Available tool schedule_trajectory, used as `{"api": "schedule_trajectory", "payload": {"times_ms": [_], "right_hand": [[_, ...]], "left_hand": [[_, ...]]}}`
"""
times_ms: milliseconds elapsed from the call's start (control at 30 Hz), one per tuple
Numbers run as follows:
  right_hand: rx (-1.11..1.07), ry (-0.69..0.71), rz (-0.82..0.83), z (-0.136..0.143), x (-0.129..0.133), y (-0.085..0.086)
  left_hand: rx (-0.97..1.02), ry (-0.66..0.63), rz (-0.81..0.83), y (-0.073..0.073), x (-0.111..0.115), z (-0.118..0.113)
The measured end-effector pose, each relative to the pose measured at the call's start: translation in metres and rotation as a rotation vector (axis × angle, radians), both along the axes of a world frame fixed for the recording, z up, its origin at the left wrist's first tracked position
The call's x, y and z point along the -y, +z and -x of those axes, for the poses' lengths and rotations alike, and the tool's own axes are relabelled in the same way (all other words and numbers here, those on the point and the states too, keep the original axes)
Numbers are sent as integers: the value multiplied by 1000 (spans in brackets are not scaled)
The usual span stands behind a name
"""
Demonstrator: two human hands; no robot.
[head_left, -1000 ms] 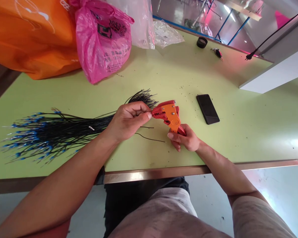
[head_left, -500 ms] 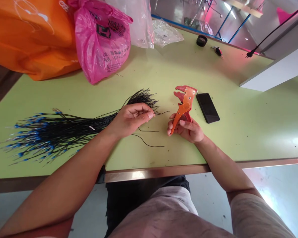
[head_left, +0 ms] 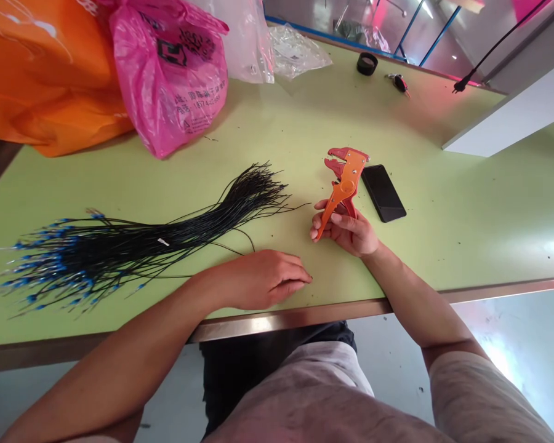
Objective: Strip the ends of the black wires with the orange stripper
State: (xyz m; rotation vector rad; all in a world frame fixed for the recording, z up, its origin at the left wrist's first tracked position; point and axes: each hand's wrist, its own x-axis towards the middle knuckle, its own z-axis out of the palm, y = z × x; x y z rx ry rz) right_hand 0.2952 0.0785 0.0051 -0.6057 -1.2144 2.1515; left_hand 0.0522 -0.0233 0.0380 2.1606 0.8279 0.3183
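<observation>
The right hand [head_left: 346, 231] grips the orange wire stripper [head_left: 344, 181] upright. The left hand [head_left: 263, 280] lies flat and empty on the bench [head_left: 443, 221], at five o'clock from the black wire bundle [head_left: 166, 237]. This looks like the pause between strips; picking the next wire calls for a fine pinch.

Bare tabletop [head_left: 466, 234] lies open right of the phone [head_left: 383, 192]. Leftward, the wire bundle [head_left: 133, 246] and the bags [head_left: 166, 67] block passage.

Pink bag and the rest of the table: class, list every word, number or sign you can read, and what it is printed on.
Pink bag: black logo and lines of print, too blurred to read.
Orange bag: white marks, unreadable.
Phone, stripper, clear bags: no text legible.
</observation>
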Motion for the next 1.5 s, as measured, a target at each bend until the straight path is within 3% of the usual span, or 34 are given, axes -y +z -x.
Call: {"api": "schedule_trajectory", "payload": {"times_ms": [167,300,400,500,633,800,1200,1500], "right_hand": [[20,-1,2,1,1,-1],[20,-1,-9,0,1,-2],[30,8,-22,1,0,-2],[25,15,-25,1,0,-1],[7,16,-12,1,1,-1],[11,30,-15,0,0,-1],[102,116,-127,-3,3,4],[157,294,-59,-10,6,13]], "left_hand": [[195,-12,-132,-8,-6,-5],[261,285,-296,-6,-16,7],[8,609,-420,-9,-24,19],[-335,759,-437,-13,-29,26],[-576,751,-373,-13,-31,22],[-633,745,-352,-10,-32,17],[-164,780,-332,-13,-32,23],[146,870,-354,-4,-29,21]]}}
